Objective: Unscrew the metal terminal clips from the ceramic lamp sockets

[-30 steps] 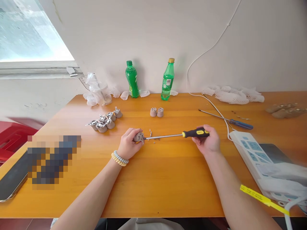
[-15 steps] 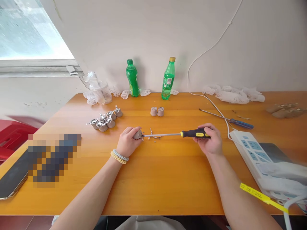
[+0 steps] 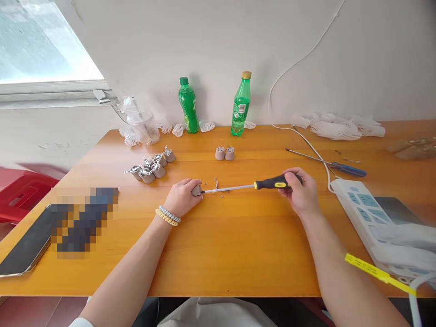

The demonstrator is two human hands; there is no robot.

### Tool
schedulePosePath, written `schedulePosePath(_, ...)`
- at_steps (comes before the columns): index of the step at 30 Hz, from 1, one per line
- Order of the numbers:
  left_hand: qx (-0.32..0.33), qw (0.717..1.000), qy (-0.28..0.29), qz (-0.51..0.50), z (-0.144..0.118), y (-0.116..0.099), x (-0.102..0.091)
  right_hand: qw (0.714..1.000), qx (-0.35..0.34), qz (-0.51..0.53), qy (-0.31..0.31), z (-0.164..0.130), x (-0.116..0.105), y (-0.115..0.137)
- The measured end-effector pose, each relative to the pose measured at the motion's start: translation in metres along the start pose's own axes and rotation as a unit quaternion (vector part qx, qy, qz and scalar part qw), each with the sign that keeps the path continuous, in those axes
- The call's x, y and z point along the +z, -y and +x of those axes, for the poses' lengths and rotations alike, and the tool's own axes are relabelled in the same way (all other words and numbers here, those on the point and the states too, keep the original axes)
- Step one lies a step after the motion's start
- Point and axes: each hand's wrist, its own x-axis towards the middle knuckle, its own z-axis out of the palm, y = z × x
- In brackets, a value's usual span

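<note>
On table (image 3: 218, 254): L hand (image 3: 180, 198) clasps socket (image 3: 196, 190), R hand (image 3: 301, 190) fisted round screwdriver (image 3: 252, 185).

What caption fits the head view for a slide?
Left hand steadies a small socket while right hand holds a screwdriver against it.

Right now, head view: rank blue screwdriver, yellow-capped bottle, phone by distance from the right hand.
From the right hand:
1. Blue screwdriver, just beyond it, toward the wall.
2. Yellow-capped bottle, far edge, standing by the wall.
3. Phone, table's far left corner, near edge.
</note>
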Motion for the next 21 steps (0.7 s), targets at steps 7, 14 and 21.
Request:
schedulePosePath(7, -0.032, 0.999, 0.016, 0.021, 0.002, -0.001, -0.003, 0.999, -0.026, -0.005, 0.017, 0.001, 0.004, -0.006)
schedulePosePath(14, -0.032, 0.999, 0.013, 0.023, 0.004, 0.004, -0.006, 0.998, -0.042, -0.004, 0.036, 0.005, 0.001, -0.016)
schedulePosePath(21, -0.043, 0.999, 0.024, 0.022, 0.004, 0.005, -0.008, 0.996, 0.015, 0.075, 0.043, 0.002, 0.004, -0.009)
